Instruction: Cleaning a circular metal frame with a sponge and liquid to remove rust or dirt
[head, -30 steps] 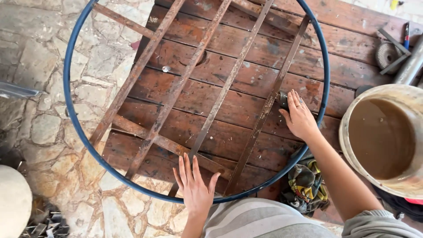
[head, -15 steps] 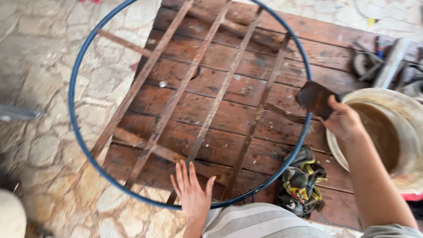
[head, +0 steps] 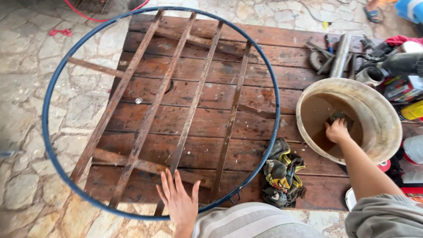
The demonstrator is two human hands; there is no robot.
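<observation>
Dipping a dark pad into murky water while bracing a round grille.

Right hand (head: 338,131) is gripping the dark pad (head: 340,117) inside the bucket (head: 382,115); left hand (head: 179,200) is resting flat, fingers spread, on the blue-rimmed grille (head: 189,115) lying on the wooden table (head: 282,66).

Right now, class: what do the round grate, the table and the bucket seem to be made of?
Round grate: probably steel; brown rusty flat bars, blue-painted rim.
Table: wood; reddish-brown planks, worn finish, gaps between boards.
Bucket: likely plastic; cream wall, stained, holding murky brown water.
</observation>
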